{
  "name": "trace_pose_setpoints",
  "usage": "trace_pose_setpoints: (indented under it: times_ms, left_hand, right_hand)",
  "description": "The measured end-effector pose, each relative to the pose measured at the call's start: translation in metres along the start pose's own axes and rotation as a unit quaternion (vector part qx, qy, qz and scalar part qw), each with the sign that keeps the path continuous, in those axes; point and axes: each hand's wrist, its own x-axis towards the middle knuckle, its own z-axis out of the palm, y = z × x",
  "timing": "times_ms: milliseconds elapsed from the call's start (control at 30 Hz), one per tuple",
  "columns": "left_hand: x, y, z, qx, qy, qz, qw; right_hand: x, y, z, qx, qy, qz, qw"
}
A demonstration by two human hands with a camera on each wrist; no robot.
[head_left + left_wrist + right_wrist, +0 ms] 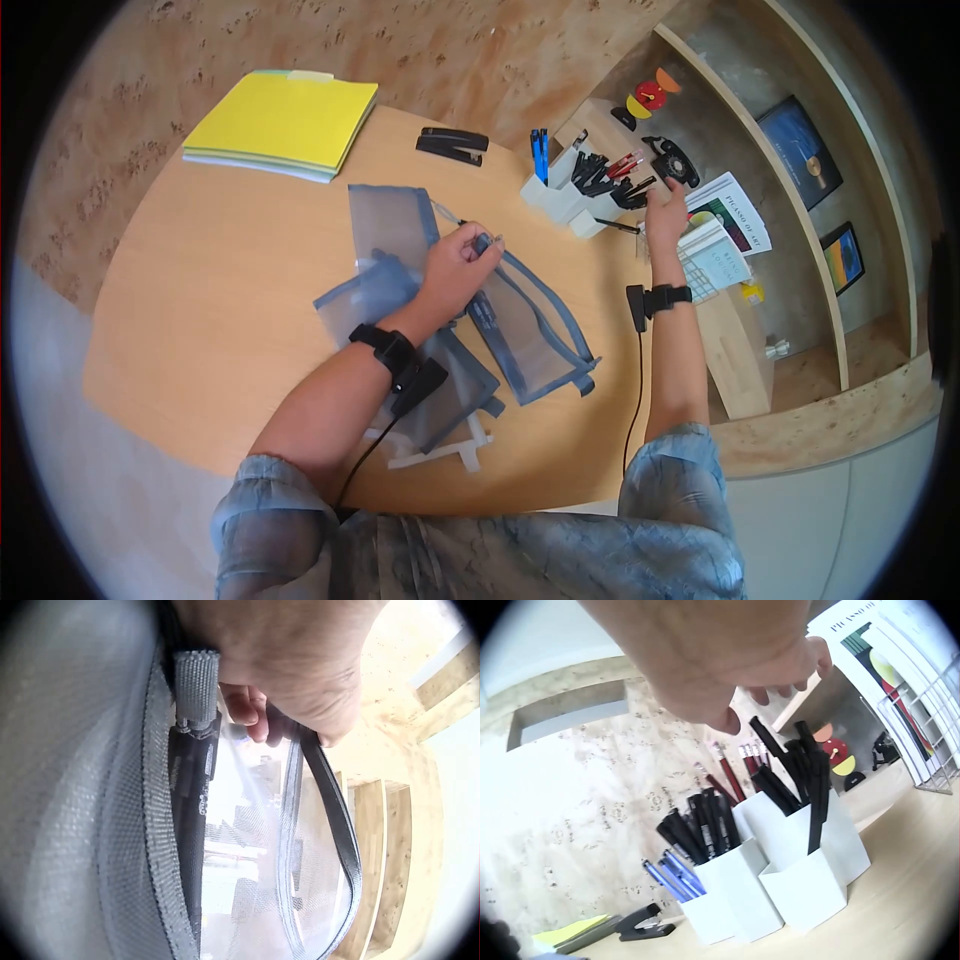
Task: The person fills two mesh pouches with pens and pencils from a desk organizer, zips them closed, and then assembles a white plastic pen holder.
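Observation:
My left hand (460, 268) grips the top edge of a grey mesh zipper pouch (540, 345), its mouth spread apart. A dark pen (191, 802) with pale lettering shows along the pouch in the left wrist view. Two more mesh pouches (388, 215) lie beneath and beside that hand. Over on the right, my right hand (667, 215) hovers at the white pen holder (739, 889), fingers loosely bent and nothing seen between them. Just below its fingertips, black pens (799, 769) stick up from the compartments. Red pencils (731, 772) and blue pens (675, 876) stand in others.
A black stapler (453, 145) lies behind the pouches. Yellow folders (285, 120) are stacked at the far left. Books (728, 215) stand in a wire rack right of my right hand, near a black telephone (672, 160). White strips (450, 452) lie near the front edge.

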Motion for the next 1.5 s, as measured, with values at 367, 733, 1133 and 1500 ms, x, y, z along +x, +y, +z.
trace_pose_setpoints:
  times_ms: [367,733,1133,1500]
  left_hand:
    - [-0.003,0.013,0.002,-0.009,0.002,-0.02,1.0]
    - [-0.004,0.003,0.004,0.053,-0.024,0.004,0.998]
    - [-0.002,0.007,0.001,-0.003,0.011,-0.028,1.0]
    - [-0.002,0.009,-0.001,0.026,0.016,-0.039,0.999]
  right_hand:
    - [-0.126,-0.198,-0.115,0.172,-0.545,-0.11,0.813]
    - [-0.161,-0.174,-0.077,0.057,-0.635,-0.188,0.747]
    - [-0.058,-0.114,-0.114,0.31,-0.226,0.062,0.921]
    - [0.015,-0.01,-0.016,-0.05,-0.025,0.014,0.998]
